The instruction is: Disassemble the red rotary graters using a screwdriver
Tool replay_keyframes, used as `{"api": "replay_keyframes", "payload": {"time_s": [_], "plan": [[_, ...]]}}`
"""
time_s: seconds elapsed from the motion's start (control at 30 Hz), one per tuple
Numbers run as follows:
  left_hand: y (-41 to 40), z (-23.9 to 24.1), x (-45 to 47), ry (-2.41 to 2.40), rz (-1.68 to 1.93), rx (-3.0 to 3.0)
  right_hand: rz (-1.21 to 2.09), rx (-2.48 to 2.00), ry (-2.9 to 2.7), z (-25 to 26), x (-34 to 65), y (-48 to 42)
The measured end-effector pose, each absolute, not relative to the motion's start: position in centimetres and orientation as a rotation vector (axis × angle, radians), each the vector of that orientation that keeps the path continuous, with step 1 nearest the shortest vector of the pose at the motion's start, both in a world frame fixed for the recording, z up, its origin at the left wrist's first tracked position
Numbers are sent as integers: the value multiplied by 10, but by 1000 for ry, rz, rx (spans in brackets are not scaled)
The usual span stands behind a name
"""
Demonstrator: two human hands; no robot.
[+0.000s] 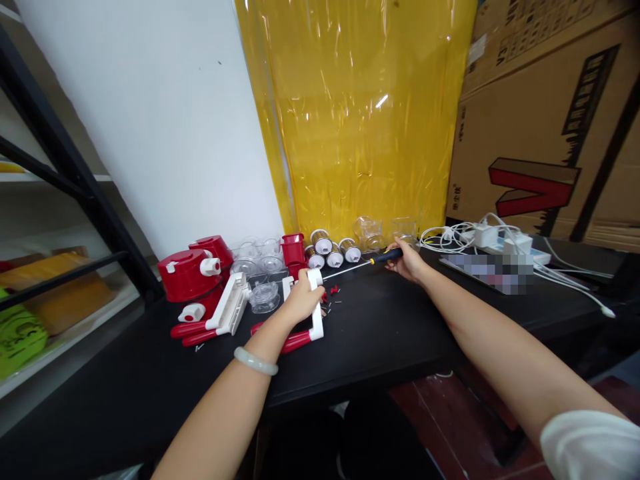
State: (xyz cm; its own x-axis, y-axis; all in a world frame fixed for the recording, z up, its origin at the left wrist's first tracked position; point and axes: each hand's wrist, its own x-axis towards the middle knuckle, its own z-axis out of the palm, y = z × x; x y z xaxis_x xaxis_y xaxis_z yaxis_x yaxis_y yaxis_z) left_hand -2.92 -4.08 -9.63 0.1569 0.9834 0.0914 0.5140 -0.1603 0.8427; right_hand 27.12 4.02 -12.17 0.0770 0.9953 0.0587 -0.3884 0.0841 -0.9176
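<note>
Reaching, right hand (pixel 407 262) grips screwdriver (pixel 384 257); left hand (pixel 301 298) clasps white frame (pixel 317 325).

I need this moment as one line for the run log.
left hand: holds white-and-red part; right hand: holds screwdriver; screwdriver: shaft toward part, tip contact unclear; table: small loose pieces beside left hand

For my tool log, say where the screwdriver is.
In the head view, the screwdriver is just right of centre, handle in the right hand, shaft reaching toward the white part the left hand holds.
</note>
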Motion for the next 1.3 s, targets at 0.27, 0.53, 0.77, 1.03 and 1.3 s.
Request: {"api": "replay_keyframes", "payload": {"time_s": [0.27, 0.53, 0.77, 1.03, 1.3], "plan": [[-39, -97, -30, 1433, 894, 1789, 1138, -917, -1045, -130, 273, 47], [-38, -99, -31, 1431, 880, 1796, 1076, -876, -1020, -134, 272, 54], [-38, -98, -31, 1441, 892, 1814, 1041, -894, -1039, -135, 271, 56], [-36, -100, -31, 1433, 887, 1783, 926, -1028, -1027, -136, 275, 58], [-39, -97, -29, 1427, 901, 1771, 997, -915, -954, -132, 271, 55]]}}
